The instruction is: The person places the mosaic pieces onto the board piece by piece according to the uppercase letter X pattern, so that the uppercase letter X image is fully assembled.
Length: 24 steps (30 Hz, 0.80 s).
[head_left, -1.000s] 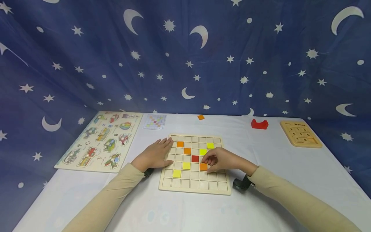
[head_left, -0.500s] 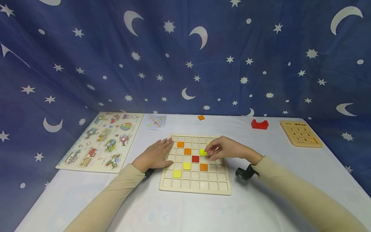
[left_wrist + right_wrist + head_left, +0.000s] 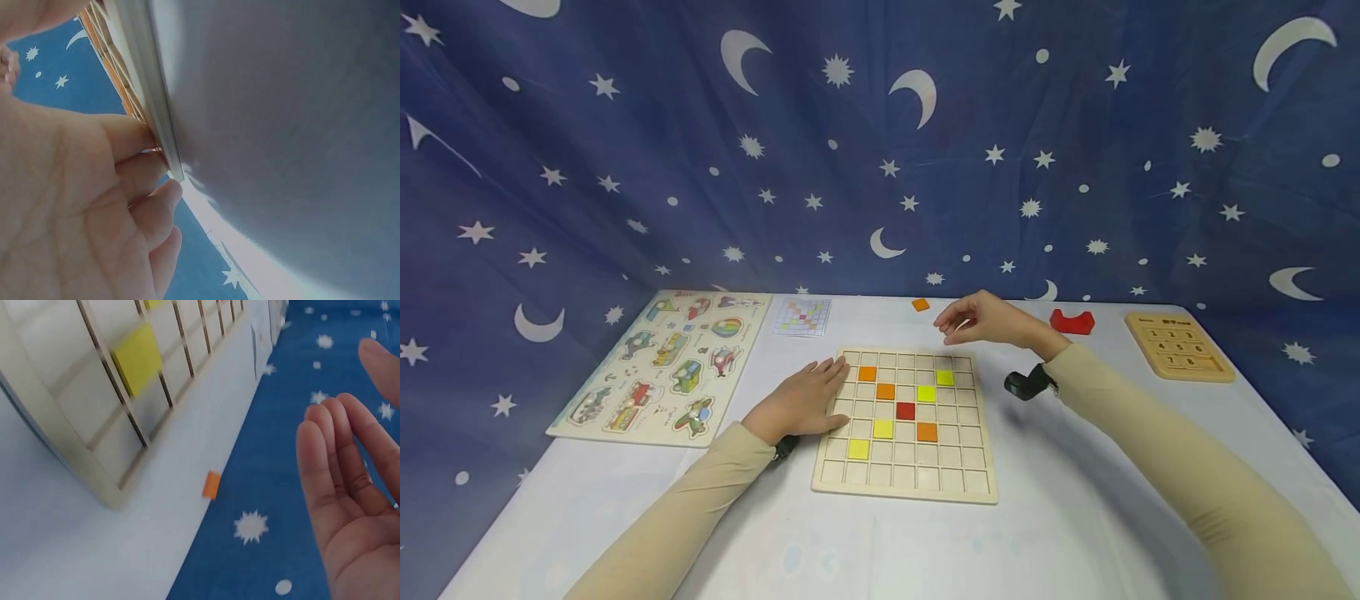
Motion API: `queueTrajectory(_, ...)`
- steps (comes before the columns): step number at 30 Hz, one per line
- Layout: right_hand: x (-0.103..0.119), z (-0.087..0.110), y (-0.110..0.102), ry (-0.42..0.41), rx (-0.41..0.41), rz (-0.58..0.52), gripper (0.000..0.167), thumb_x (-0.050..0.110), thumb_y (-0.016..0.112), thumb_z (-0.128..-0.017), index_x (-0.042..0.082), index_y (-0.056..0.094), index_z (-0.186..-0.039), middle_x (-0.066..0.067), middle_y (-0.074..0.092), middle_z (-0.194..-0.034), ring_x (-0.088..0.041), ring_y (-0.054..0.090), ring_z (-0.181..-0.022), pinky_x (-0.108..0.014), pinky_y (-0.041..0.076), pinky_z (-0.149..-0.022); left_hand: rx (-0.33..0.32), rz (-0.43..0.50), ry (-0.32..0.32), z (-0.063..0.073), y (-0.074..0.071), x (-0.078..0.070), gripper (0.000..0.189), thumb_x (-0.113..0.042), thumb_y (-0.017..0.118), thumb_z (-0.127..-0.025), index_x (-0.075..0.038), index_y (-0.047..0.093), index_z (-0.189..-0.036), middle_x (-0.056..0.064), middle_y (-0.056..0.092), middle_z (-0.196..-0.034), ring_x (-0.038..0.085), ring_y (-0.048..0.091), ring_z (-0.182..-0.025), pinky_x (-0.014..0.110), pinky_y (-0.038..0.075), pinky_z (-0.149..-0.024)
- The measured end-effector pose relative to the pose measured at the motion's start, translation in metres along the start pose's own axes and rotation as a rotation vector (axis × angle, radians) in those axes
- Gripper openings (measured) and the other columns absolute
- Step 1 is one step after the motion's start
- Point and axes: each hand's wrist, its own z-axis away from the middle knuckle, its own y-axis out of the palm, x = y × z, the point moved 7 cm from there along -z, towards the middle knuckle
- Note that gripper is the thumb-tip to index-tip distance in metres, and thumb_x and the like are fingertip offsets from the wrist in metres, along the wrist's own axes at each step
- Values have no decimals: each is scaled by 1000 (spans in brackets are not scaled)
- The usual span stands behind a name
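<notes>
A wooden grid board (image 3: 906,479) lies flat on the table. In its squares sit a red tile (image 3: 906,411), several yellow tiles (image 3: 883,429) and several orange tiles (image 3: 927,432). My left hand (image 3: 797,402) rests along the board's left edge, fingers extended; its fingertips touch the rim in the left wrist view. My right hand (image 3: 988,321) hovers beyond the board's far right corner, its fingers bent loosely with nothing between them. A loose orange tile (image 3: 921,305) lies at the table's back edge, to the left of the right hand and apart from it.
A picture puzzle board (image 3: 662,371) lies at the left, beside a small coloured pattern card (image 3: 802,317). At the back right are a red notched block (image 3: 1072,322) and a wooden number board (image 3: 1180,346). A starry blue cloth (image 3: 880,167) hangs behind the table.
My right hand has left the orange tile at the lower right of the board's pattern and moved away over the far edge, toward the loose orange tile. The left hand stays in place.
</notes>
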Motion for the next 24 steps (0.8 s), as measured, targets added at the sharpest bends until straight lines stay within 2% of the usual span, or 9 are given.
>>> queueTrajectory(4,-5,-15,-15,14,-57,-3,33,13,74,-80,3,67,-111,-18,67,-110,-20,63,-94,-32,55,-87,-1,1,2,0,0,1,79,-45,53,-91,2,23,-148,17,21,-156,32,22,-144,45,20,-118)
queueTrajectory(10,-16,-38,-29,22,-96,-51,33,10,72,-81,1,66,-113,-18,65,-113,-17,65,-92,-39,55,-88,1,-1,3,0,0,1,79,-45,53,-91,2,23,-148,17,21,-156,32,22,-144,45,20,-119)
queueTrajectory(16,-29,-61,-33,51,-120,-52,34,5,70,-83,-3,63,-115,-25,61,-120,-19,65,-97,-33,54,-89,9,-5,-8,0,2,3,80,-46,53,-91,0,22,-148,16,19,-156,31,20,-145,45,20,-119)
queueTrajectory(24,-46,-87,-31,73,-109,-3,38,3,70,-82,-9,60,-117,-26,61,-120,-27,63,-102,-35,53,-91,0,-3,-3,-1,2,3,80,-46,53,-91,0,23,-148,16,20,-156,31,22,-144,45,20,-119)
